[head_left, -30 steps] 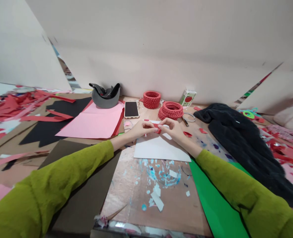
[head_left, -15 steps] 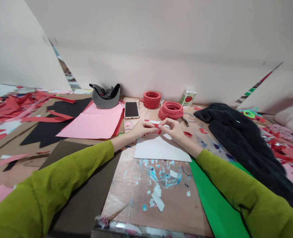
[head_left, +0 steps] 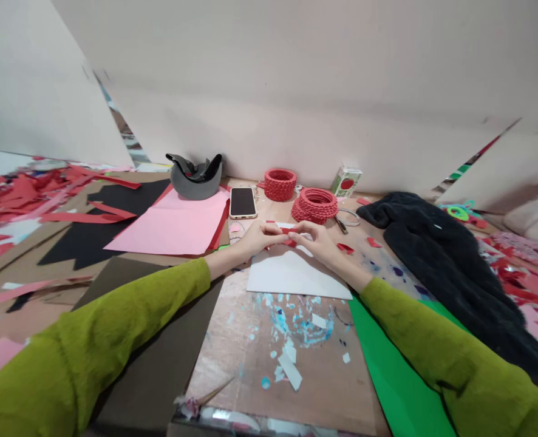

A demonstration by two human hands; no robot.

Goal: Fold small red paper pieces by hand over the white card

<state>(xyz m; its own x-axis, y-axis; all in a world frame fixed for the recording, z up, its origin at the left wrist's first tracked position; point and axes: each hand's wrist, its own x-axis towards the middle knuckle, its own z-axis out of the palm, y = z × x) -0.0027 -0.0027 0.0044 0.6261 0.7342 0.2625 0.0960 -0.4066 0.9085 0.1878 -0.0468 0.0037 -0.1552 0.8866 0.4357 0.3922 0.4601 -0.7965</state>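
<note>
Between the fingertips of both hands is a small red paper piece, held above a white sheet. My left hand pinches it from the left, and my right hand pinches it from the right. The fingers cover part of the piece, so its full shape is hidden. Just beyond the hands stand two red ring stacks, one a neat red ring, the other a looser coiled red stack. Small folded red scraps lie right of my right hand.
A phone, a grey cap and pink paper lie to the left. At right are a dark furry garment, a small box and green paper. White scraps dot the paint-stained board.
The fingers have shifted slightly on the red piece, with the right fingers a little closer together. The view has tilted very slightly; everything else stays in place.
</note>
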